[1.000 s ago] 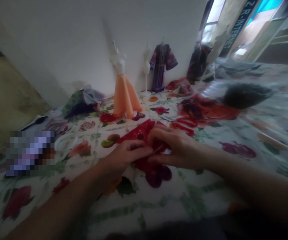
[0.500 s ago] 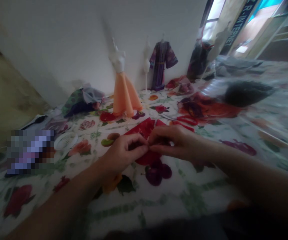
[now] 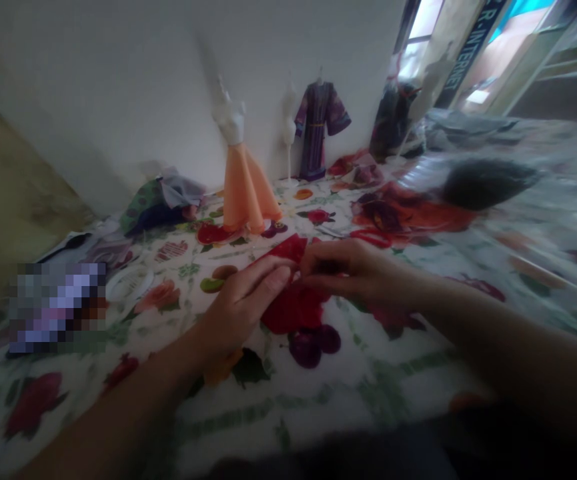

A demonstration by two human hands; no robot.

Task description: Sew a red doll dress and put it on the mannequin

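Observation:
A small piece of red fabric (image 3: 295, 308) lies across the fruit-and-flower tablecloth in front of me, partly covered by my hands. My left hand (image 3: 248, 290) pinches the fabric between thumb and fingers near its middle. Fingertip to fingertip with it, my right hand (image 3: 345, 267) is closed in a pinch at the same spot. Whatever tiny thing the right fingertips may hold is too dim and small to make out. Just beyond the right hand are red-handled scissors (image 3: 372, 237), their blades pointing left.
A small mannequin in an orange skirt (image 3: 251, 190) stands behind the fabric. Farther back are a bare white mannequin (image 3: 289, 127) and a purple robe (image 3: 315, 133) on a stand. Orange-red cloth (image 3: 418, 217) and plastic bags lie right; cloth scraps (image 3: 161, 200) and a white ring (image 3: 129, 283) lie left.
My left thumb and fingers have straightened and shifted slightly along the fabric, with a little more red cloth showing below. The right hand stays pinched close by. The view has moved slightly.

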